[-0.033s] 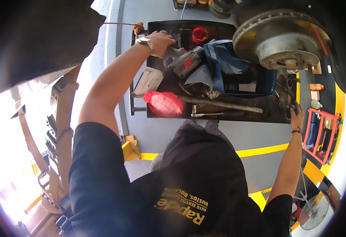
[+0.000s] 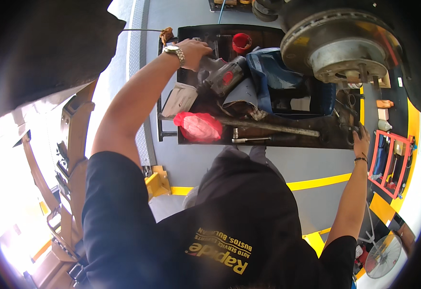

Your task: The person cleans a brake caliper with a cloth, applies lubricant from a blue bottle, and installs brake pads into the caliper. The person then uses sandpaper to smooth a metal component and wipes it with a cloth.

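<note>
My left hand [image 2: 191, 48] grips an impact wrench [image 2: 220, 77] over the tool tray [image 2: 316, 137], ready for use, while my right hand [image 2: 360, 139] steadies itself, clasping the tray's edge below the brake disc [image 2: 340, 43].

Head-worn fisheye looks steeply down, close above a tool cart [image 2: 172, 126].

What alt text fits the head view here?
The person's left hand grips a grey power tool over a dark tool tray beneath a bare brake disc. Their right hand rests at the tray's right edge; a red rag lies nearby.
</note>
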Available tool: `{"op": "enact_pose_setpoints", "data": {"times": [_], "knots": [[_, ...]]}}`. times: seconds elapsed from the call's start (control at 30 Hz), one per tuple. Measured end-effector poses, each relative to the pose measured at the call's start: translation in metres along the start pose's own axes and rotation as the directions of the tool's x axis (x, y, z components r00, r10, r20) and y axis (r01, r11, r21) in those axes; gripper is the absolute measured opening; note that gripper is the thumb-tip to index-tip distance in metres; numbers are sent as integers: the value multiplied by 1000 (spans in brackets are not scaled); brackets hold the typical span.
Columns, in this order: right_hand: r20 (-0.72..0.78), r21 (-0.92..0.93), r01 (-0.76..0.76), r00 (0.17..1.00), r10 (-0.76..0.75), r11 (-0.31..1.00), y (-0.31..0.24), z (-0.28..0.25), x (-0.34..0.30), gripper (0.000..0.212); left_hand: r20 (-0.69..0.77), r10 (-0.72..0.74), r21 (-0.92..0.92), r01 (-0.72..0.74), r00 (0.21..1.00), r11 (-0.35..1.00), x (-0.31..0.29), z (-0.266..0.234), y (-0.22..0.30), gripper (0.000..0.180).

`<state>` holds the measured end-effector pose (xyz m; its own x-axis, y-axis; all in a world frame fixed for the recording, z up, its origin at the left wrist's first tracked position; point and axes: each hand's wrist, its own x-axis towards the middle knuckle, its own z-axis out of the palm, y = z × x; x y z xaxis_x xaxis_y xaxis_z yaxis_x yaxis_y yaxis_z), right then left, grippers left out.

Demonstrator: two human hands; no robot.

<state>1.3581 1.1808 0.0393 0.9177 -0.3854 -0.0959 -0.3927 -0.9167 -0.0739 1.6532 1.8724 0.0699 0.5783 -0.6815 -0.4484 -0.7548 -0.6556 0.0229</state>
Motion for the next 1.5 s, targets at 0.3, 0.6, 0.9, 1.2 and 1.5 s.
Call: {"op": "enact_pose_setpoints", "data": {"times": [0.3, 0.6, 0.9, 1.2, 1.5], "knots": [[-46, 55, -2, 999, 5, 999, -2, 4, 5, 54, -124, 65, -186, -87, 990, 979, -13, -54, 30, 54], [-28, 77, -14, 999, 17, 997, -5, 1, 6, 54, -466, -231, -627, -135, 854, 767, -37, -41, 130, 45], [-20, 69, -27, 999, 28, 997, -1, 3, 8, 55, -620, -489, -770, -356, 614, 530, -35, 6, 179, 53], [-17, 112, 16, 1000, -14, 994, -2, 3, 10, 55, -216, -551, -464, 412, 806, 784, -50, 66, 90, 53], [-25, 102, 8, 1000, -5, 995, 0, 4, 8, 54, -257, -704, -786, 281, 662, 551, -89, 53, 69, 24]]}}
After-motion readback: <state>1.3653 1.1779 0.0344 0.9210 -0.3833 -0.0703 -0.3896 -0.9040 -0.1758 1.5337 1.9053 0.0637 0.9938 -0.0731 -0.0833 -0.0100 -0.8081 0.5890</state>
